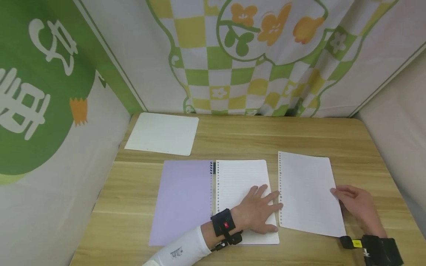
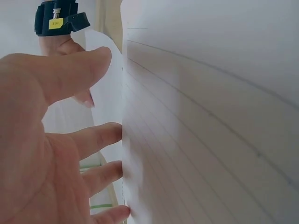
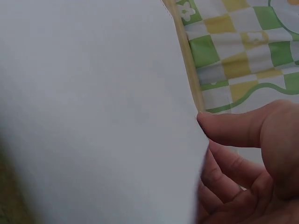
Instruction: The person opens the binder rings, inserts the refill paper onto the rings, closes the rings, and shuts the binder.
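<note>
One white sheet (image 1: pixel 307 192) has small holes along its left edge.

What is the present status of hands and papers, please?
Left hand spread on lined paper. Right hand pinching rightmost sheet by edge. One left fingertip over sheet's holed edge, possibly in the way.

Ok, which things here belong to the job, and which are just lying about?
Likely in the job:
lined page, under the left hand
loose sheet, pinched by the right hand
purple cover, beside the lined page

Apparently not:
white sheet, lying back left
patterned curtain, hanging behind
</note>
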The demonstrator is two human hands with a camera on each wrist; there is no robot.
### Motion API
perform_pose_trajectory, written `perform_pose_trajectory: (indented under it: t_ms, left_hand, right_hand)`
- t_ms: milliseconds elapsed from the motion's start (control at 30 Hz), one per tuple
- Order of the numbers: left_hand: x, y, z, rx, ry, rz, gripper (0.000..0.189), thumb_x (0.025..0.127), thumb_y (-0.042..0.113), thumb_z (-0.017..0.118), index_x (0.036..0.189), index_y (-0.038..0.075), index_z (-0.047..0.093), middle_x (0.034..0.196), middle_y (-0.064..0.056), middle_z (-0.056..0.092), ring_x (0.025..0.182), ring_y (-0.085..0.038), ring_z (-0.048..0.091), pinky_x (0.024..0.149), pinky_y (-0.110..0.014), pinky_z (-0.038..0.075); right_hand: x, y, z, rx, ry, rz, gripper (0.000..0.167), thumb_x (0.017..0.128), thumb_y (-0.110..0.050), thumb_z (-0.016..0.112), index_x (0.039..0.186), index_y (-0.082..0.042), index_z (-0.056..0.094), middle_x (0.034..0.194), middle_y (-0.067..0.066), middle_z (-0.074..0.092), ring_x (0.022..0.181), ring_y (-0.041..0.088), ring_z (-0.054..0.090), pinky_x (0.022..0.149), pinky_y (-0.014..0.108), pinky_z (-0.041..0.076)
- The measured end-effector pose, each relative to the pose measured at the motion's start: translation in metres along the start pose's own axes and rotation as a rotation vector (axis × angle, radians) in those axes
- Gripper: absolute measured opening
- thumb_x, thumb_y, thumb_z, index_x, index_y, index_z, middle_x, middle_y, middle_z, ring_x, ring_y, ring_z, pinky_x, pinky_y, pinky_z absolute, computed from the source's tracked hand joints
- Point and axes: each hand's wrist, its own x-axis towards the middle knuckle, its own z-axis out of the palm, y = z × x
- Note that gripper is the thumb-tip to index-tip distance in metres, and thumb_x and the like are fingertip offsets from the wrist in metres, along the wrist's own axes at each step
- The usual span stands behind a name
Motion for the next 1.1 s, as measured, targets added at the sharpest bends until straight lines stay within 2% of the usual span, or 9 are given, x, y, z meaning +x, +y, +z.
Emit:
perform_pose_trajectory:
  t_ms: [167,267,333,433,567,733,800,967,1100]
  left_hand:
    - [0.001,-0.005,0.002,-0.029,0.037,0.027,0.071,0.098,0.073,0.056,0.160,0.039,0.048,0.174,0.007,0.033,0.159,-0.028,0.029,0.127,-0.044,0.031]
    - [0.003,-0.010,0.002,-0.128,0.102,0.024,0.065,0.102,0.064,0.058,0.158,0.032,0.052,0.169,0.003,0.041,0.153,-0.027,0.038,0.121,-0.043,0.038]
    - [0.004,-0.014,0.001,-0.236,0.157,0.002,0.058,0.106,0.056,0.057,0.155,0.025,0.055,0.161,0.002,0.051,0.143,-0.024,0.047,0.115,-0.040,0.043]
    - [0.006,-0.019,0.002,-0.432,0.235,-0.052,0.045,0.108,0.044,0.057,0.143,0.016,0.064,0.140,0.001,0.068,0.121,-0.018,0.059,0.099,-0.029,0.050]
    - [0.008,-0.026,0.003,-0.741,0.262,-0.135,0.037,0.110,0.039,0.055,0.130,0.011,0.069,0.114,0.000,0.077,0.093,-0.010,0.067,0.079,-0.022,0.053]
    - [0.005,-0.037,0.006,-1.056,0.240,-0.239,0.038,0.109,0.042,0.058,0.124,0.013,0.076,0.110,-0.001,0.080,0.089,-0.005,0.070,0.075,-0.023,0.056]
    - [0.002,-0.042,0.007,-1.109,0.263,-0.266,0.034,0.108,0.041,0.061,0.119,0.013,0.078,0.110,0.001,0.080,0.093,-0.004,0.070,0.076,-0.023,0.057]
    - [-0.009,-0.055,0.013,-1.150,0.330,-0.304,0.023,0.106,0.030,0.065,0.105,0.013,0.081,0.097,0.002,0.081,0.075,-0.005,0.066,0.066,-0.024,0.054]
    - [-0.023,-0.063,0.017,-1.166,0.357,-0.358,0.019,0.105,0.025,0.067,0.103,0.011,0.080,0.094,0.000,0.081,0.070,-0.007,0.064,0.062,-0.024,0.053]
  right_hand:
    - [0.004,0.004,-0.001,-0.002,-0.025,-0.007,0.069,0.108,-0.049,0.060,0.141,0.011,0.059,0.135,0.032,0.068,0.116,0.038,0.066,0.073,0.023,0.052]
    - [0.005,0.006,0.000,0.023,-0.028,-0.005,0.070,0.108,-0.049,0.060,0.142,0.012,0.058,0.135,0.032,0.067,0.107,0.025,0.067,0.072,0.021,0.051]
    - [0.004,0.007,0.001,0.065,-0.039,-0.003,0.071,0.108,-0.048,0.061,0.144,0.013,0.056,0.132,0.029,0.068,0.100,0.012,0.065,0.072,0.019,0.054]
    - [0.002,0.007,0.001,0.151,-0.075,0.006,0.072,0.107,-0.048,0.063,0.145,0.013,0.054,0.124,0.013,0.070,0.093,-0.001,0.060,0.075,0.018,0.057]
    - [-0.005,0.001,0.003,0.237,-0.127,0.005,0.072,0.105,-0.048,0.066,0.144,0.012,0.055,0.111,-0.009,0.067,0.092,0.000,0.063,0.078,0.022,0.059]
    - [-0.016,-0.013,0.016,0.306,-0.178,-0.020,0.065,0.106,-0.044,0.066,0.141,0.009,0.059,0.103,-0.015,0.069,0.093,0.005,0.066,0.079,0.027,0.060]
    - [-0.019,-0.018,0.024,0.330,-0.192,-0.030,0.060,0.106,-0.041,0.067,0.140,0.008,0.060,0.105,-0.013,0.071,0.094,0.006,0.067,0.080,0.028,0.061]
    - [-0.026,-0.029,0.041,0.329,-0.231,-0.053,0.059,0.107,-0.039,0.066,0.142,0.007,0.058,0.111,-0.007,0.073,0.098,0.007,0.066,0.082,0.026,0.059]
    - [-0.029,-0.040,0.059,0.315,-0.284,-0.092,0.063,0.109,-0.044,0.062,0.146,0.006,0.054,0.115,0.001,0.077,0.100,0.012,0.068,0.084,0.026,0.057]
